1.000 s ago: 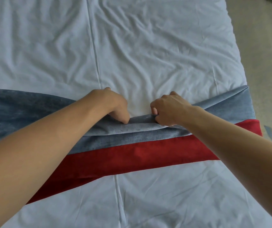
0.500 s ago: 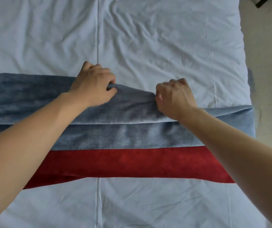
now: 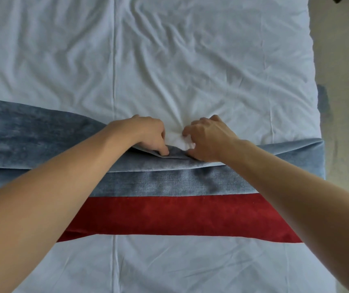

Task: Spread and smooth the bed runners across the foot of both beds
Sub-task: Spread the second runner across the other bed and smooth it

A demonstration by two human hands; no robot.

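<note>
At frame centre, the left hand [image 3: 148, 135] and right hand [image 3: 208, 139] both pinch the folded far edge of the runner [image 3: 163, 182] (blue and red) on the white bed [image 3: 190, 60].

both hands [image 3: 148, 134] [image 3: 208, 137] moved closer, pulling runner's [image 3: 169, 166] far edge back toward person.

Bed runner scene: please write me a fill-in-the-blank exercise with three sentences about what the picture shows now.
1. The left hand and the right hand both pinch the far edge of the ____ layer of the bed runner.
2. The stripe nearest the camera is ____.
3. The runner lies on a wrinkled ____ duvet.

Missing words: blue; red; white
</note>
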